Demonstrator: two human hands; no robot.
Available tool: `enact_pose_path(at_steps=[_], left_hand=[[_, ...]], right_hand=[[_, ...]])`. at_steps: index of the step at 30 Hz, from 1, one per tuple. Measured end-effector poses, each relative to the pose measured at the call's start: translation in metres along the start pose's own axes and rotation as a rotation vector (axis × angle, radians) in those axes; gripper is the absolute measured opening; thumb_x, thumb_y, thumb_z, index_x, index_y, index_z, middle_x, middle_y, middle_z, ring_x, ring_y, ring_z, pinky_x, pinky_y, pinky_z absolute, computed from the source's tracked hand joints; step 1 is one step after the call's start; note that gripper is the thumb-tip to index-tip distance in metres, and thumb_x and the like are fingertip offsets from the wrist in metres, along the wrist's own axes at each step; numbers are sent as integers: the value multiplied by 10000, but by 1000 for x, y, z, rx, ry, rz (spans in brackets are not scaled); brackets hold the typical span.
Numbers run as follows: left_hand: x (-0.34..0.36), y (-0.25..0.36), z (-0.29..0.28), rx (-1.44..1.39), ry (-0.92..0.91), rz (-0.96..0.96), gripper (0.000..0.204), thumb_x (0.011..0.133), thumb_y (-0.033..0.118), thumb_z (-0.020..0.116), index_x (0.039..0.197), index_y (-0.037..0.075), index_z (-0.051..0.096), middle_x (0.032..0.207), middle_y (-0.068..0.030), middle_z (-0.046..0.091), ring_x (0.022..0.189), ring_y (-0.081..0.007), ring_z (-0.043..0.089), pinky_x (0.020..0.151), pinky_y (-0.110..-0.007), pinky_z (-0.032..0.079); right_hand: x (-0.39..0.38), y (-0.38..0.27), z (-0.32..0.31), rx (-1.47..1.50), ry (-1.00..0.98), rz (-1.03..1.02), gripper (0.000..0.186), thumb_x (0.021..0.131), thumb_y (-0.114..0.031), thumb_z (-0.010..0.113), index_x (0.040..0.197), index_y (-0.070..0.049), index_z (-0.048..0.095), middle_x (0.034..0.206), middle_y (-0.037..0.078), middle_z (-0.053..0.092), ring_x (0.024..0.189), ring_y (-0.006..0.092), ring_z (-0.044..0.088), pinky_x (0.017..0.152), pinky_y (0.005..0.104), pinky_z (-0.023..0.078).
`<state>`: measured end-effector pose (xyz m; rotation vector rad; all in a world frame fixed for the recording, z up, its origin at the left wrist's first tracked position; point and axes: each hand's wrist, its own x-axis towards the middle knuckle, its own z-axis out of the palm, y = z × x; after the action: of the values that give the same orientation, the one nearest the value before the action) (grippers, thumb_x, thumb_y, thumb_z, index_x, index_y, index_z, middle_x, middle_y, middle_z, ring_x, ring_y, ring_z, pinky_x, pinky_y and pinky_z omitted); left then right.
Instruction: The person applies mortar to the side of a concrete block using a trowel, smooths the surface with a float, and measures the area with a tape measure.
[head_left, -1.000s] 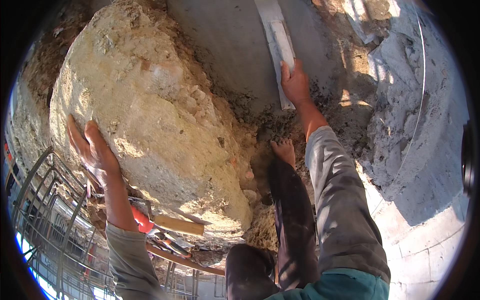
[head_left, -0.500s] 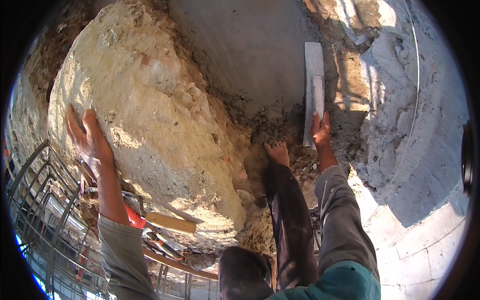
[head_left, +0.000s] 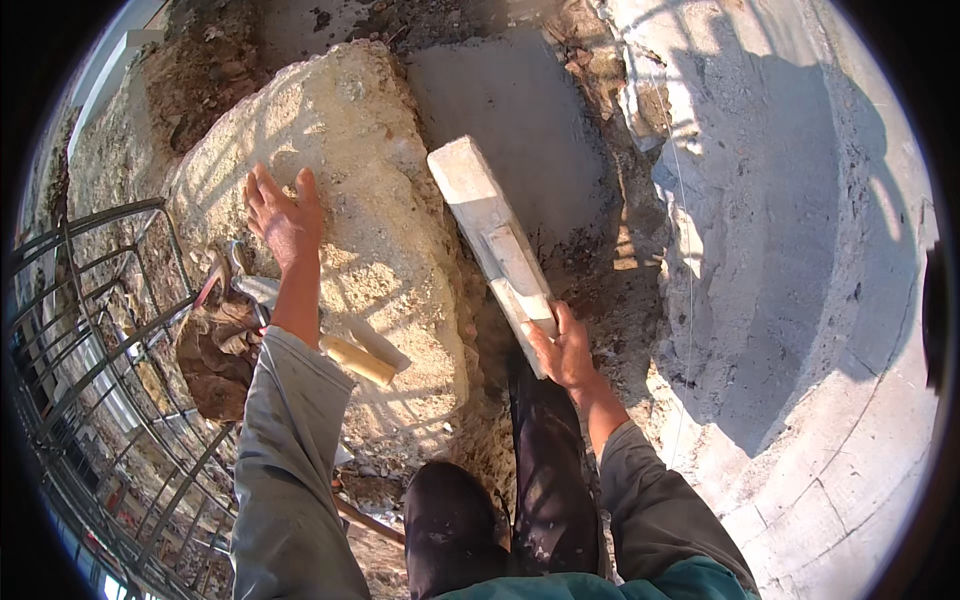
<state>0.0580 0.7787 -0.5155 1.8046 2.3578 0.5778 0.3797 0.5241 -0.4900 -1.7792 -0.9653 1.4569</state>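
Note:
My right hand (head_left: 565, 350) is closed round the near end of a long, mortar-crusted plastering float (head_left: 463, 180), its handle strip facing up. The float slants away to the left, over the gap between a big pale yellowish rock (head_left: 350, 130) and a smooth patch of grey mortar (head_left: 525, 125). My left hand (head_left: 285, 218) is open with its fingers spread at the rock; whether it rests on the surface or hovers just above, I cannot tell. Below that hand, a tool's wooden handle (head_left: 357, 360) lies on the rock, its other end partly hidden by my left forearm.
A bent rebar cage (head_left: 100, 350) stands along the left. Beside it sits a brown, crumpled lump (head_left: 220, 360). At the right, a rough grey concrete slope (head_left: 770, 220) rises, with a thin string (head_left: 688, 240) stretched past it. My knees are at the lower middle.
The float has been raised from beside the mortar's right edge, swung left and drawn closer, still in my right hand. My left hand has shifted on the rock; the whole view has moved too.

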Motion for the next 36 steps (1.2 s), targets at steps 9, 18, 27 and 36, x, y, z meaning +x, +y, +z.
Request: enact_pose_path(at_steps=[9, 18, 27, 36], left_hand=[[-224, 9, -155, -319, 13, -179, 602, 878, 134, 583, 1414, -47, 377, 1268, -245, 512, 1191, -383, 480, 1024, -490, 370], [-414, -102, -255, -193, -429, -712, 327, 875, 177, 591, 1153, 16, 653, 987, -187, 699, 844, -323, 680, 745, -413, 527], [-486, -103, -314, -287, -576, -1004, 394, 847, 254, 621, 1211, 104, 639, 758, -131, 671, 645, -241, 637, 648, -381, 509], [-560, -125, -388, -269, -383, -1121, 264, 877, 211, 595, 1026, 15, 690, 773, -137, 685, 700, -227, 665, 676, -351, 516]], right_hand=[[-66, -31, 127, 139, -174, -24, 423, 944, -124, 610, 1279, 39, 410, 902, 113, 607, 723, 144, 589, 632, 301, 507], [-134, -35, 145, -10, -274, 176, 447, 847, -163, 663, 1202, 28, 471, 905, 139, 651, 748, 197, 630, 683, 348, 527], [-157, -13, 178, -446, -550, -158, 395, 845, -175, 673, 1122, 32, 482, 908, 252, 632, 836, 418, 650, 748, 454, 517], [-142, -57, 159, -521, -587, -164, 446, 867, -107, 714, 1221, 79, 516, 1049, 156, 621, 923, 199, 626, 815, 306, 506]])
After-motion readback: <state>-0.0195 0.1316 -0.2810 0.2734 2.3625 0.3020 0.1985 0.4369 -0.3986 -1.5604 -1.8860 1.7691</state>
